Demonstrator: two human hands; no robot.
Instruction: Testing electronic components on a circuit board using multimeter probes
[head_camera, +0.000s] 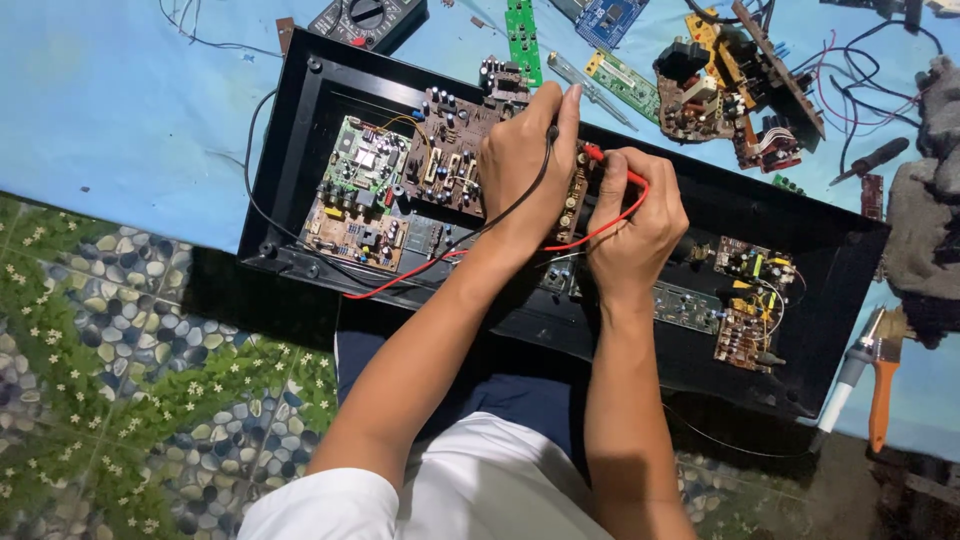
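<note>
Head cam: my left hand (520, 165) pinches the black probe (551, 135) and my right hand (635, 220) grips the red probe (605, 158), tips down on the narrow board (575, 200) mid-chassis (300, 110), so both leads reach. The multimeter (365, 20) sits up top on the blue counter (120, 110), dial facing me.

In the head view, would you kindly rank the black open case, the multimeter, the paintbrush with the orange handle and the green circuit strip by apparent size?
1. black open case
2. multimeter, cut off by the frame edge, so unsure
3. paintbrush
4. green circuit strip, close to the paintbrush
</note>
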